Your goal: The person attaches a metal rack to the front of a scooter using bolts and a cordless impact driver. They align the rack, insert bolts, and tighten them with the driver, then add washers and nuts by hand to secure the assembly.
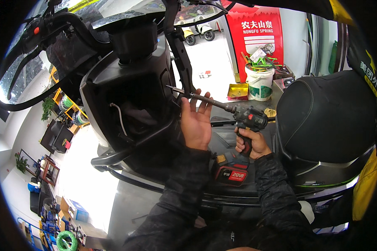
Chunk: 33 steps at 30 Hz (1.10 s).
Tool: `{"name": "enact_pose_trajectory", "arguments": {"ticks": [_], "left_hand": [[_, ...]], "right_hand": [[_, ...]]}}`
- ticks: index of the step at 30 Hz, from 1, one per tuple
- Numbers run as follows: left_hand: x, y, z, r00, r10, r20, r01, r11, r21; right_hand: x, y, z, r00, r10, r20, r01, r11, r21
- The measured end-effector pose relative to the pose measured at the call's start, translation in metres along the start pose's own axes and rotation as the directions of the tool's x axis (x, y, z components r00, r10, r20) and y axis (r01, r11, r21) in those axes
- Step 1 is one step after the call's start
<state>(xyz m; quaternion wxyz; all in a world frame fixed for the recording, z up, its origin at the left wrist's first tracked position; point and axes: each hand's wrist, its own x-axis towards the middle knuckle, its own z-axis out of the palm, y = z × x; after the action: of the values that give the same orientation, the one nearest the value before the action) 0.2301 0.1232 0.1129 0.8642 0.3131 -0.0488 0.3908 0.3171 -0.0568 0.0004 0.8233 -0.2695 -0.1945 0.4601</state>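
My right hand (255, 144) is wrapped around the grip of a black cordless impact driver (250, 118). Its red and black battery pack (232, 172) shows below my fist. A long extension shaft (211, 101) with a thin bit (176, 89) runs left from the tool. Open, with its palm up and fingers stretched out, my left hand (197, 125) is at the shaft; the shaft crosses in front of the fingers, and I cannot tell whether they touch. The bit's tip points toward the black front panel (113, 83) of a scooter, which has an open recess with a pale cable (120, 117).
The scooter's black seat (326, 119) bulges at the right. Its handlebar (67, 25) is at upper left. Beyond stand a white bucket (259, 83) of tools and a yellow tray (238, 91). A person's yellow and black sleeve (366, 67) shows at the right edge.
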Motion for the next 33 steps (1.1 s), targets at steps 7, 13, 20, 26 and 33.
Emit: {"name": "enact_pose_trajectory", "arguments": {"ticks": [7, 13, 20, 26, 33], "left_hand": [[0.0, -0.001, 0.013, 1.0, -0.01, 0.017, 0.011, 0.998, -0.067], [0.006, 0.003, 0.02, 0.992, -0.075, -0.106, 0.058, 0.986, -0.154], [0.008, 0.012, 0.024, 0.984, -0.157, -0.082, 0.119, 0.929, -0.35], [0.014, 0.01, 0.023, 0.988, -0.148, -0.045, 0.116, 0.904, -0.412], [0.013, 0.012, 0.018, 0.994, -0.099, -0.041, 0.082, 0.946, -0.314]], "right_hand": [[-0.002, 0.001, 0.003, 0.999, 0.008, 0.034, -0.01, 0.998, 0.065], [-0.017, -0.012, 0.024, 0.989, -0.111, -0.095, 0.1, 0.988, -0.116], [-0.029, -0.024, 0.036, 0.946, -0.306, -0.104, 0.228, 0.861, -0.455], [-0.019, -0.007, 0.022, 0.98, -0.172, -0.097, 0.152, 0.971, -0.186], [-0.006, 0.001, 0.009, 0.997, -0.069, -0.017, 0.068, 0.995, -0.076]]}}
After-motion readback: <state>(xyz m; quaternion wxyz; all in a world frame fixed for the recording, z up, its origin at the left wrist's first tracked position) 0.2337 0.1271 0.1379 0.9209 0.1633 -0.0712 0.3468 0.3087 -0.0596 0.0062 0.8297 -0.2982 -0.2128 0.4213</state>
